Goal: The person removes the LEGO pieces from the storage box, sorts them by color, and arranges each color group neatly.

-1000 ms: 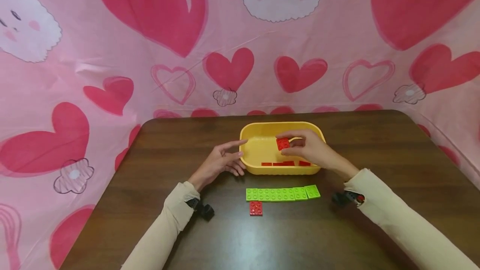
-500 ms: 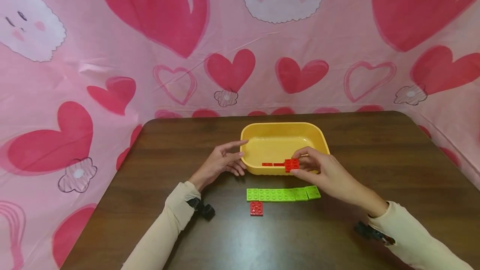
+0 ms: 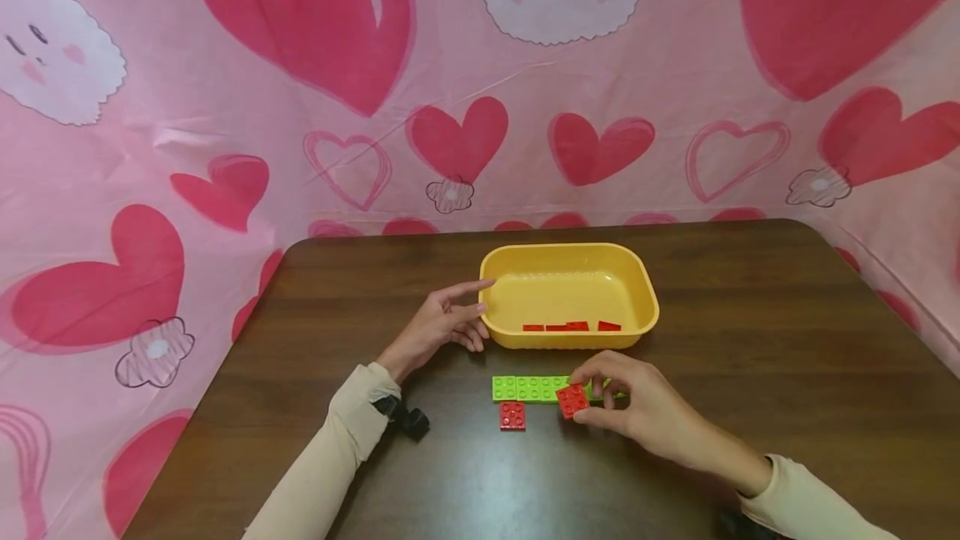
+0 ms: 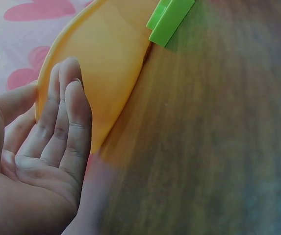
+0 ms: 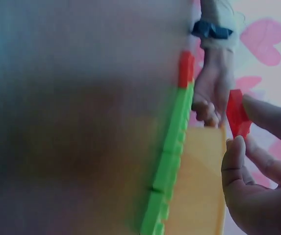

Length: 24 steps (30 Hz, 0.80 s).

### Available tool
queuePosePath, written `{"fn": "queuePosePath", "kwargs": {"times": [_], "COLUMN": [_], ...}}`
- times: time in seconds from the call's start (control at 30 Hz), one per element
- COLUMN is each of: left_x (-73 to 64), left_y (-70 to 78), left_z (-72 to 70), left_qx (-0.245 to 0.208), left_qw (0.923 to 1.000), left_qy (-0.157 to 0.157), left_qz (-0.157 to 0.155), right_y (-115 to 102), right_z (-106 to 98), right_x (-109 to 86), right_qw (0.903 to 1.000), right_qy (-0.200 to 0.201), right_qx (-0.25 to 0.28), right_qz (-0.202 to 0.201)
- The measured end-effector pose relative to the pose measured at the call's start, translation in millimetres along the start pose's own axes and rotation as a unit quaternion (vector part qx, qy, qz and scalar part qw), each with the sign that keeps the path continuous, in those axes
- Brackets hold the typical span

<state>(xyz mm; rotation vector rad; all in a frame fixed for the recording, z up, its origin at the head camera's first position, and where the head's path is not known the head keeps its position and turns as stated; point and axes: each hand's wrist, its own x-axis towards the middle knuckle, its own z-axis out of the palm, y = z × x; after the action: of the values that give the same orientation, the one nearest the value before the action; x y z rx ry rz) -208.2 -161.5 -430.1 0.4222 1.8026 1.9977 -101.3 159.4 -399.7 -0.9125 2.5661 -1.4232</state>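
Between thumb and fingertips, my right hand (image 3: 648,407) pinches a square red building brick (image 3: 572,401), studs showing. It appears in front of a row of lime-green bricks (image 3: 528,388) and hides that row's right part. A second red brick (image 3: 512,416) lies at the near side of the row's left end. My left hand (image 3: 438,323) is at the left end of a yellow bin (image 3: 566,341). Its thumb and index finger touch the rim, while its other fingers extend fairly straight along the outer wall in the left wrist view.
Several red bricks (image 3: 577,326) lie inside the bin along its near wall, mostly hidden by it. Everything stands on a dark wooden table (image 3: 360,273). A pink cloth with hearts (image 3: 453,140) hangs behind the table.
My right hand has lifted the red brick out of the bin and carried it toward me, over the near wall to the green row. The left hand stays at the bin.
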Motion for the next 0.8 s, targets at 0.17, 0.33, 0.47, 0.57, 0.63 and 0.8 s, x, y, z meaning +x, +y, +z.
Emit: {"fn": "queuePosePath", "kwargs": {"times": [0.17,0.33,0.47,0.57,0.63,0.8], "left_x": [-0.2,0.0,0.6,1.2,1.5,1.3], "left_y": [1.3,0.9,0.7,0.4,0.1,-0.4], "left_z": [0.3,0.3,0.5,0.4,0.2,0.0], "left_qx": [0.003,0.0,0.001,0.002,0.003,0.008], "left_qw": [1.0,1.0,1.0,1.0,1.0,0.9999], "left_qy": [0.0,-0.003,-0.003,-0.003,-0.003,0.002], "left_qz": [0.0,0.001,0.0,0.0,-0.001,-0.006], "right_y": [-1.1,-0.4,-4.1,-7.6,-9.6,-12.5], "right_z": [10.2,19.2,25.3,29.1,31.4,36.8], "right_x": [-2.2,-1.2,1.6,5.1,7.4,11.4], "right_qw": [0.9994,0.9991,0.996,0.9915,0.9875,0.9778], "right_qy": [-0.017,-0.026,-0.038,-0.056,-0.071,-0.087], "right_qx": [0.006,-0.033,-0.081,-0.117,-0.14,-0.19], "right_qz": [0.03,0.009,-0.007,-0.011,-0.012,-0.017]}}
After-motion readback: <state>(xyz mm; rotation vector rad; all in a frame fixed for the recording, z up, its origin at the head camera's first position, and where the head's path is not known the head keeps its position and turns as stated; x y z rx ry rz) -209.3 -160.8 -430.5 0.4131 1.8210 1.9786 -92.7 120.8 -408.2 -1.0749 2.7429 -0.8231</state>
